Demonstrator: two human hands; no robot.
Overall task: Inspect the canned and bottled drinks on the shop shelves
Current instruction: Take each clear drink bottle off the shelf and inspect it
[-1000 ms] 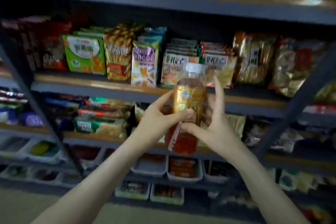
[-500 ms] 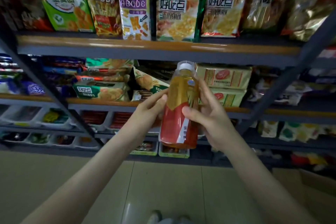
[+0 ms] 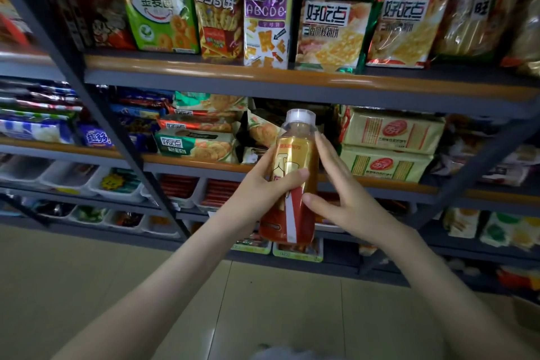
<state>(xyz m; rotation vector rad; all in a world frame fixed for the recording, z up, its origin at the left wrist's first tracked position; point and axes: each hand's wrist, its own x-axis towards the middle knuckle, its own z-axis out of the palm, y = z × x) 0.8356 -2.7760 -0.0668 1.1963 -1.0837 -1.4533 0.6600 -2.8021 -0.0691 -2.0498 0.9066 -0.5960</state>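
While the left hand (image 3: pixel 263 184) wraps the middle of an upright drink bottle (image 3: pixel 298 155) before the snack shelves (image 3: pixel 263 82), the right hand (image 3: pixel 344 202) rests straight fingers (image 3: pixel 330 155) along its side (thumb (image 3: pixel 312 199) seemingly touching), so turn it slowly, label (image 3: pixel 274 222) facing you.

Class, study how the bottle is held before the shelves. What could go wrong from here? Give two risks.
1. Only the left hand has a grip on the bottle; the right hand lays straight fingers against it. It could slip and drop to the floor.
2. The left thumb covers part of the label, so print there may go unread.
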